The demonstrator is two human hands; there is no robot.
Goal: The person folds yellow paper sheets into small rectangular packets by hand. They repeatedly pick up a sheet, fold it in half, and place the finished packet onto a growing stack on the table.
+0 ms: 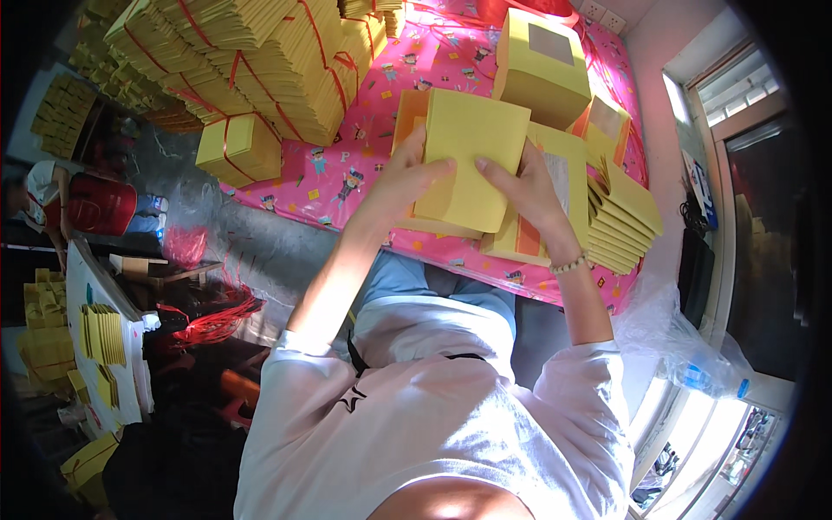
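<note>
Just a flat, plain yellow, rectangular paper piece (471, 141).

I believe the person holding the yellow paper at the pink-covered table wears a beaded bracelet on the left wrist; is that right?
Not quite: the beaded bracelet is on the right wrist, as the head view shows. The yellow paper is indeed being held at the pink-covered table.

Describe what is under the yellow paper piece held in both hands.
Beneath the yellow paper piece, an orange paper surface shows past its upper-left side and a yellow paper edge past its bottom. The middle is covered.
</note>
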